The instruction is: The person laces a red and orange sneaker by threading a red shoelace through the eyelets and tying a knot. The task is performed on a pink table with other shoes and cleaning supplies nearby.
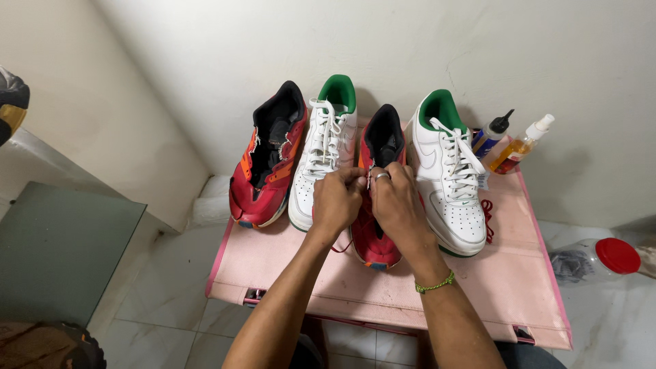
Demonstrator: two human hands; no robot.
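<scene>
1. Left hand: the grip is pinched on the top of the red shoe, fingertips at the lace area just below its black opening.
2. Right hand: the grip is clenched on the same spot, touching the left hand; it wears a ring, with a green wrist cord on the forearm.
3. The red shoe lies on the pink mat, toe near the front edge, between two white shoes with green collars.
4. A second red shoe, unlaced, lies at the left edge of the mat.
5. Two small bottles stand at the rear right corner.
6. A clear bottle with a red cap lies on the floor just beside the right edge.
</scene>
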